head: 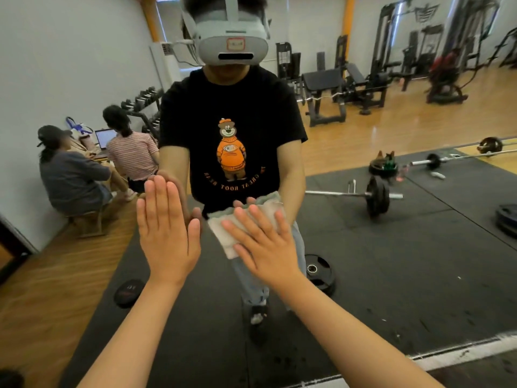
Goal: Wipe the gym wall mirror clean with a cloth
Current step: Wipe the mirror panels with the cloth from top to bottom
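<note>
The wall mirror point(391, 247) fills almost the whole head view, and I see my own reflection in it wearing a headset. My left hand point(167, 233) lies flat and bare against the glass, fingers together and pointing up. Just to its right, my right hand point(263, 245) presses a folded whitish cloth point(223, 233) flat onto the mirror at waist height of the reflection. The cloth sticks out to the left of and above the fingers.
The mirror's bottom edge point(461, 351) runs along the lower right with a white strip. Reflected in the glass are black floor mats, barbells, weight plates, gym machines, and two seated people at the left by a dumbbell rack.
</note>
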Demonstrator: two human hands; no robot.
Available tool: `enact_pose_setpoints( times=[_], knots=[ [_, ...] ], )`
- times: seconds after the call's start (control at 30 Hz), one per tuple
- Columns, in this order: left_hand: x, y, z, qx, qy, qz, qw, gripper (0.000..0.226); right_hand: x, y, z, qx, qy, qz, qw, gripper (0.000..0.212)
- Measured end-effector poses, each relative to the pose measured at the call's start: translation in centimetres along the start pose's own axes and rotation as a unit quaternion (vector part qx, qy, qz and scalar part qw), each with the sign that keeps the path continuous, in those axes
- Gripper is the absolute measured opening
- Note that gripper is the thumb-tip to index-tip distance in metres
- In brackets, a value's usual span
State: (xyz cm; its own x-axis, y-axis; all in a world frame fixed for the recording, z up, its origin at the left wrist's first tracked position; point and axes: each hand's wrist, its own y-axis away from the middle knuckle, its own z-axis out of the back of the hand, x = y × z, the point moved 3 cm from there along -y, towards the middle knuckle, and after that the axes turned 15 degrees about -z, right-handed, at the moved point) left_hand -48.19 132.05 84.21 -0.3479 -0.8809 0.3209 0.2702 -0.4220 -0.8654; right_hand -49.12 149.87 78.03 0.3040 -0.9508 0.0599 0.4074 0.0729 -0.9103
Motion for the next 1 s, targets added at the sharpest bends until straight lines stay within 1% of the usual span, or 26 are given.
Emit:
enact_pose_setpoints(
  times=[0.07, 0.13, 0.17, 0.23, 0.3, 0.33, 0.4, 0.47, 0.57, 0.67, 0.73, 0.83, 0.9, 1.0],
  knots=[
    [0.0, 0.0, 0.0, 0.010, -0.007, 0.004, 1.000, 0.071, -4.2, 1.8, 0.3, -0.010, 0.028, -0.029, 0.999, 0.054],
    [-0.1, 0.0, 0.0, 0.017, -0.015, 0.009, 1.000, 0.072, -9.8, 2.9, 1.2, -0.027, 0.052, -0.079, 0.995, 0.054],
    [-0.2, -0.1, -0.2, 0.017, -0.021, 0.010, 1.000, 0.073, -12.6, 2.9, 1.9, -0.032, 0.054, -0.117, 0.991, 0.055],
    [-0.3, -0.1, -0.4, 0.014, -0.033, 0.016, 0.999, 0.074, -16.7, 2.4, 3.1, -0.034, 0.029, -0.225, 0.973, 0.056],
    [-0.4, -0.1, -0.6, 0.009, -0.040, 0.021, 0.999, 0.075, -17.4, 1.8, 3.5, -0.045, -0.011, -0.324, 0.945, 0.056],
    [-0.4, 0.0, -0.7, 0.007, -0.042, 0.021, 0.999, 0.075, -16.6, 1.5, 3.4, -0.056, -0.028, -0.354, 0.933, 0.058],
    [-0.4, 0.0, -0.8, 0.007, -0.042, 0.019, 0.999, 0.075, -13.6, 0.7, 2.8, -0.068, -0.051, -0.376, 0.923, 0.061],
    [-0.4, -0.1, -0.7, 0.009, -0.040, 0.017, 0.999, 0.075, -9.1, -0.5, 2.0, -0.065, -0.053, -0.334, 0.939, 0.062],
    [-0.4, -0.1, -0.4, 0.009, -0.023, 0.010, 1.000, 0.073, -1.1, -2.3, 0.9, -0.033, -0.065, -0.213, 0.974, 0.062],
    [-0.4, 0.0, 0.1, -0.004, 0.007, 0.000, 1.000, 0.070, 3.6, -3.0, 0.3, -0.020, -0.061, -0.112, 0.992, 0.060],
    [-0.3, 0.0, 0.0, -0.016, 0.014, -0.002, 1.000, 0.069, 3.8, -2.8, 0.0, -0.015, -0.047, -0.077, 0.996, 0.056],
    [-0.3, -0.2, -0.5, -0.034, -0.015, 0.008, 0.999, 0.070, 3.0, -1.9, -0.4, -0.013, -0.017, -0.007, 1.000, 0.056],
    [-0.4, -0.2, -0.6, -0.049, -0.027, 0.018, 0.998, 0.071, 2.6, -1.3, -0.8, -0.020, -0.018, 0.033, 0.999, 0.055],
    [-0.6, -0.6, -0.3, -0.059, -0.025, 0.028, 0.998, 0.071, 2.3, -1.4, -0.7, -0.021, -0.023, 0.034, 0.999, 0.052]
  ],
)
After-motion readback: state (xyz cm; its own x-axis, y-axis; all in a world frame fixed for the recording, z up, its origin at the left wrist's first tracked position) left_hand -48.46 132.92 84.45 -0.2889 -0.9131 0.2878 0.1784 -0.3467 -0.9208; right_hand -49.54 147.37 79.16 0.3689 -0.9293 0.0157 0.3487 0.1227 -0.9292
